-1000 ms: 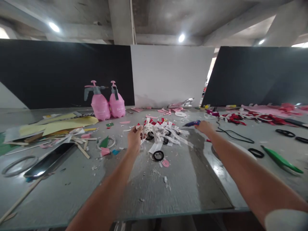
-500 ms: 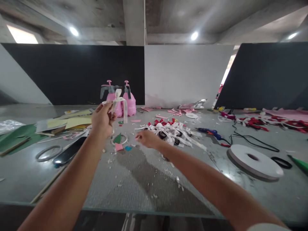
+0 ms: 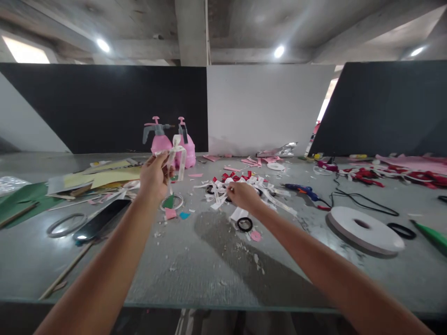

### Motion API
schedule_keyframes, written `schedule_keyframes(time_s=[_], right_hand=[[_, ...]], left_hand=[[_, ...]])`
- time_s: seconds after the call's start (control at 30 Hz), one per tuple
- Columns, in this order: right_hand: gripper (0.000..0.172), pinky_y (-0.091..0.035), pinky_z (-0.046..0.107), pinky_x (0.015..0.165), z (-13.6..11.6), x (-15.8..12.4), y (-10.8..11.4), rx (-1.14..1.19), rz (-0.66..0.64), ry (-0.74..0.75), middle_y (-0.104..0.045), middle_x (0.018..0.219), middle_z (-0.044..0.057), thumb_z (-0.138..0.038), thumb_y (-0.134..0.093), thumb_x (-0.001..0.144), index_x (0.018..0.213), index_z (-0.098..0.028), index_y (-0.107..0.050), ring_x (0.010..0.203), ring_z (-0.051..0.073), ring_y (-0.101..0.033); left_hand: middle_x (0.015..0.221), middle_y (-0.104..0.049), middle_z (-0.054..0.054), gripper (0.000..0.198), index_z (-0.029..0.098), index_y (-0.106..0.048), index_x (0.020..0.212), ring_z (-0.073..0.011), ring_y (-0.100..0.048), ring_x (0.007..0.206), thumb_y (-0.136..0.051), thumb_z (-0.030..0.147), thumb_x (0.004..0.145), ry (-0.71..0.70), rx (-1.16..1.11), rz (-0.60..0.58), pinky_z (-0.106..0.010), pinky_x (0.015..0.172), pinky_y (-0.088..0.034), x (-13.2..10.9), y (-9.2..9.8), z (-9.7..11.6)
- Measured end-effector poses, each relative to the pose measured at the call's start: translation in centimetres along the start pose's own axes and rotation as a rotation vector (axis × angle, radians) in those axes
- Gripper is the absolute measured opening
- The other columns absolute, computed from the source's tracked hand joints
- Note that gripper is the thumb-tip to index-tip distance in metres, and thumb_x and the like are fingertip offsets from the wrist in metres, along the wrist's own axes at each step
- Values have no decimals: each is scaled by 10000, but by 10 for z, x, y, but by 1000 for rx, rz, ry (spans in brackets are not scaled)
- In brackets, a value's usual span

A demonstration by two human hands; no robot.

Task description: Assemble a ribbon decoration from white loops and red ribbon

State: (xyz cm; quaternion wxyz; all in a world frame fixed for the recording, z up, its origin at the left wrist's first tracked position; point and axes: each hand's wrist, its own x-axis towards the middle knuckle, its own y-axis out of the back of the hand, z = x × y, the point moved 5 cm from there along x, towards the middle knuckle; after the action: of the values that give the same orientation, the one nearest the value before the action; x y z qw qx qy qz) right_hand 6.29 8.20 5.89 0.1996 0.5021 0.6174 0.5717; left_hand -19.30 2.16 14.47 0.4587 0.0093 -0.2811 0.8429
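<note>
My left hand (image 3: 153,176) is closed on a white ribbon bow (image 3: 177,151), raised above the table in front of two pink spray bottles (image 3: 187,150). Loops and tails of the bow hang past the fingertips. Over a heap of white ribbon bows (image 3: 275,197) is my right hand (image 3: 242,195), its fingers pinched together at the heap's left part; whatever lies between them is too small to make out. A black ring (image 3: 245,224) and a small pink disc (image 3: 256,236) lie just nearer than that hand. Red ribbon pieces (image 3: 249,175) show behind the heap.
To the right lie a blue glue gun (image 3: 303,190) with its cord and a large white ribbon spool (image 3: 365,231). On the left are a phone (image 3: 102,219), a grey ring (image 3: 66,225), yellow sheets (image 3: 104,178) and a wooden stick (image 3: 66,271). Upright boards (image 3: 268,107) stand behind.
My right hand has moved right, from beside the heap to over it, uncovering the black ring and pink disc. My left hand still holds the bow, slightly lower and further right.
</note>
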Motion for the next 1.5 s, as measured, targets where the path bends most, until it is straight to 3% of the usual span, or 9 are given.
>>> schedule_keyframes(time_s=[0.1,0.2,0.4,0.5,0.87,1.1,1.23,1.4,1.5], right_hand=[[234,-401,262,639,69,-12,32,135,126,-173,-726,811,72,-295,-496,876,898,-181,-699,739,201,-651],[292,-391,244,585,103,-27,44,297,192,-231,-698,727,45,-335,-468,890,873,-156,-699,667,174,-623],[273,-443,280,764,68,-59,-7,221,-205,67,-706,902,61,-356,-683,760,980,-203,-737,844,205,-642],[169,-421,291,852,55,-64,-17,149,-183,154,-689,965,85,-281,-689,750,888,-200,-743,959,219,-622],[126,-390,259,655,65,-71,-9,141,-205,75,-717,872,71,-256,-655,762,850,-189,-714,791,199,-627],[189,-378,229,557,72,-66,4,686,113,-12,-617,683,0,-357,-633,785,818,-172,-651,583,118,-508],[222,-368,224,531,74,-66,9,804,261,-71,-584,662,-10,-382,-669,748,813,-172,-636,556,107,-477],[208,-388,230,555,75,-66,11,850,309,-80,-590,668,-6,-377,-645,757,776,-172,-614,587,115,-508],[228,-404,232,562,72,-67,11,940,240,-73,-591,660,-9,-399,-641,760,781,-177,-595,583,114,-522]], left_hand=[[630,-610,31,213,175,-611,767,-65,-506,403,-743,303,661,36,7,-60,-182,356,-379,-13,-32,-24],[605,-593,39,257,171,-618,779,-63,-505,404,-749,346,645,90,29,-143,-178,362,-383,-31,-67,-53],[601,-585,36,314,169,-609,790,-86,-550,427,-739,410,636,192,114,-249,-180,372,-408,-67,-109,-106],[612,-601,27,323,167,-608,801,-91,-561,437,-722,426,645,216,155,-266,-182,378,-415,-76,-107,-126],[633,-622,13,343,158,-614,818,-110,-571,428,-706,439,644,209,230,-220,-200,377,-413,-77,-82,-159],[578,-602,15,368,160,-623,797,-120,-562,402,-737,473,639,208,257,-269,-207,375,-400,-90,-87,-159],[578,-590,23,346,166,-635,806,-98,-524,412,-736,458,651,207,247,-337,-207,396,-426,-100,-93,-164],[587,-586,28,332,174,-638,828,-84,-493,427,-728,450,667,204,234,-404,-214,427,-466,-110,-100,-172],[598,-595,29,333,173,-643,823,-83,-511,437,-739,443,654,198,216,-396,-217,454,-482,-111,-100,-170]])
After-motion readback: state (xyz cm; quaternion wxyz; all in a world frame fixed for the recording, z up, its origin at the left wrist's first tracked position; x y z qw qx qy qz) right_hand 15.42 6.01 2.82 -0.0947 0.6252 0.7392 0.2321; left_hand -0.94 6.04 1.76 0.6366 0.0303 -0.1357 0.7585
